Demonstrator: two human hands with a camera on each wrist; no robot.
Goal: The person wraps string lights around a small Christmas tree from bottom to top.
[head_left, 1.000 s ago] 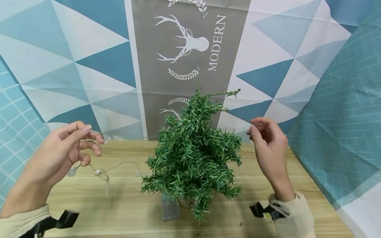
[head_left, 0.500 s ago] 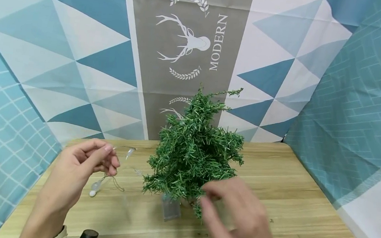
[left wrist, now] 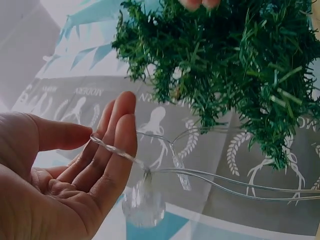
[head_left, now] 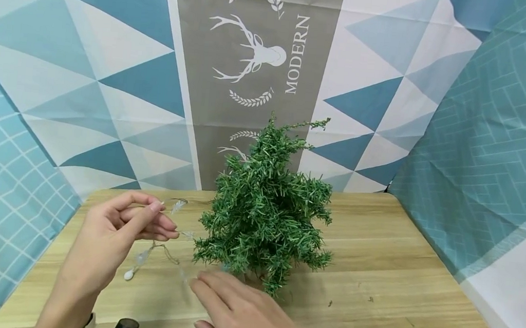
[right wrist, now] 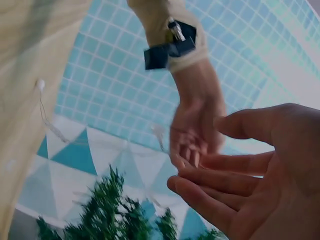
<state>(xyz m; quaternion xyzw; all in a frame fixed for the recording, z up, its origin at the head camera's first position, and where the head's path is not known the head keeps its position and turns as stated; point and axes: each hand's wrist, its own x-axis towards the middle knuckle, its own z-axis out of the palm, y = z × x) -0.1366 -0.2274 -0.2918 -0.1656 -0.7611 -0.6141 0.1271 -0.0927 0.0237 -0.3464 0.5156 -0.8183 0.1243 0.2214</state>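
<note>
Left hand (head_left: 114, 229) is up off the wooden table (head_left: 398, 277), left of the tree, pinching a clear string of fairy lights (head_left: 154, 250) between thumb and index finger; other fingers loosely extended. Left wrist view confirms it: wire (left wrist: 210, 175) crosses the fingertips (left wrist: 122, 132), clear teardrop bulb (left wrist: 142, 205) hanging just below them. String droops from the hand toward the table, white end bulb (head_left: 129, 275) lowest, and one strand runs right into the lower branches.

Small artificial Christmas tree (head_left: 266, 210) stands upright mid-table, in front of the grey deer "MODERN" banner (head_left: 253, 55).

Right hand (head_left: 246, 312) is low in front of the tree base, palm down, fingers straight and spread, gripping nothing. Fingertips point left toward the drooping wire; contact with table or wire can't be told. Right wrist view shows the same relaxed, empty fingers (right wrist: 220, 190).
</note>
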